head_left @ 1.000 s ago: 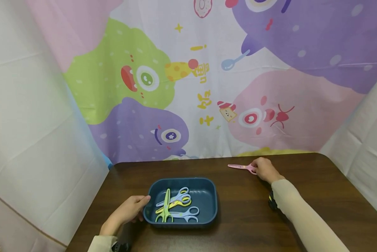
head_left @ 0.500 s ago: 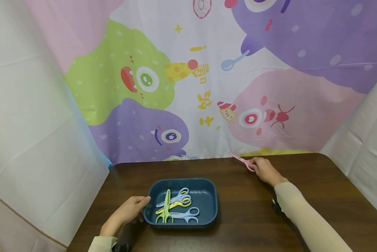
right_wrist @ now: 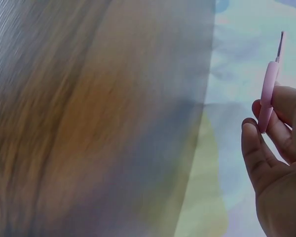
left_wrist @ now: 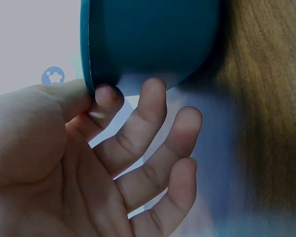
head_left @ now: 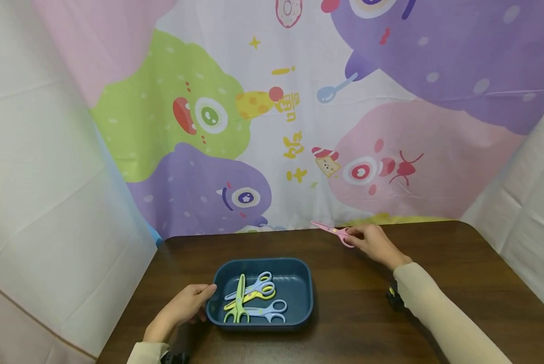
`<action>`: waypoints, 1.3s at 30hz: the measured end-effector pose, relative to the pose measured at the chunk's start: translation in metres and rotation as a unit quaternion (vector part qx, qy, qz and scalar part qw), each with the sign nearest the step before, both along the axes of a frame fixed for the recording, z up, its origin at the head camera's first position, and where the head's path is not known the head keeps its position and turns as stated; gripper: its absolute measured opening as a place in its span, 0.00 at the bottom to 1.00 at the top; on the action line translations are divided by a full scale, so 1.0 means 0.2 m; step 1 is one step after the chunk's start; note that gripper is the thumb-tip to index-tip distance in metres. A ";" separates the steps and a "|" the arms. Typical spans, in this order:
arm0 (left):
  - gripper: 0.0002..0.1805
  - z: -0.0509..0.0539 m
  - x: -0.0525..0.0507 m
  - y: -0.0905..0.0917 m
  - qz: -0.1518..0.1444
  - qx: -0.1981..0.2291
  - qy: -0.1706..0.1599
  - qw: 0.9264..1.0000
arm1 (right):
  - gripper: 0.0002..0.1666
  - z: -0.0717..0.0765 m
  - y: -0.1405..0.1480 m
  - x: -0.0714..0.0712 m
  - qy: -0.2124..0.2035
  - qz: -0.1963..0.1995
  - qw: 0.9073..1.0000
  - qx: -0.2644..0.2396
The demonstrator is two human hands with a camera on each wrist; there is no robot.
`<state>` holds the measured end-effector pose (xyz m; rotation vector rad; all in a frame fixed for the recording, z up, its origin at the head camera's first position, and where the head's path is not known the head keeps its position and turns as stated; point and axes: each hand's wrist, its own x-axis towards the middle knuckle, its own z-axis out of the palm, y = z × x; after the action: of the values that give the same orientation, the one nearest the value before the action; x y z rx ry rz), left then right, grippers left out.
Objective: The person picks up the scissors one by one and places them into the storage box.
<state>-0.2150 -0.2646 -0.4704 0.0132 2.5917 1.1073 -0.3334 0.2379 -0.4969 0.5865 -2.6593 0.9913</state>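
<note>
My right hand [head_left: 375, 244] pinches the handle end of a pair of pink scissors [head_left: 330, 229] near the table's far edge, blades toward the left. In the right wrist view the pink scissors [right_wrist: 268, 91] appear edge-on between thumb and fingers. On the left, my left hand [head_left: 184, 307] pinches the rim of a dark blue tray [head_left: 309, 283] with thumb and index finger. The other fingers [left_wrist: 182, 133] spread below the rim. Inside the tray lie green scissors [head_left: 241, 293] across yellow scissors [head_left: 255, 294], with two pairs of blue scissors beside them, one nearer the front [head_left: 264, 311].
The brown wooden table [head_left: 353, 313] has a rounded far right corner. A cartoon-printed cloth [head_left: 299, 151] hangs directly behind its far edge. White cloth [head_left: 522, 202] hangs on both sides.
My right hand has lifted the pink scissors, their blades now angled upward, and carried them to the left. The left hand and the tray have stayed in place.
</note>
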 end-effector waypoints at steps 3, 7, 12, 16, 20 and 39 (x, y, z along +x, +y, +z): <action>0.23 0.00 0.00 0.00 -0.004 0.005 0.001 1.000 | 0.13 0.02 -0.03 0.01 0.003 0.004 1.000 -0.011; 0.22 0.00 0.00 0.00 -0.004 0.006 -0.001 1.000 | 0.14 0.04 -0.06 0.03 -0.001 0.007 1.000 -0.023; 0.22 -0.01 0.00 -0.01 -0.002 0.005 -0.002 1.000 | 0.15 0.07 -0.09 0.05 -0.003 0.007 1.000 -0.026; 0.22 -0.01 -0.01 -0.01 -0.001 0.003 -0.003 1.000 | 0.13 0.09 -0.12 0.07 0.007 0.012 0.999 -0.033; 0.22 0.00 -0.01 0.00 -0.001 0.002 -0.005 1.000 | 0.12 0.11 -0.14 0.10 0.017 0.015 0.999 -0.046; 0.23 0.00 0.00 0.00 -0.001 0.006 -0.008 1.000 | 0.10 0.22 -0.25 0.15 -0.051 0.077 0.995 -0.034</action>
<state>-0.2153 -0.2655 -0.4713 0.0104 2.5713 1.1177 -0.3044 0.1872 -0.4529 0.7561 -2.6874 1.1801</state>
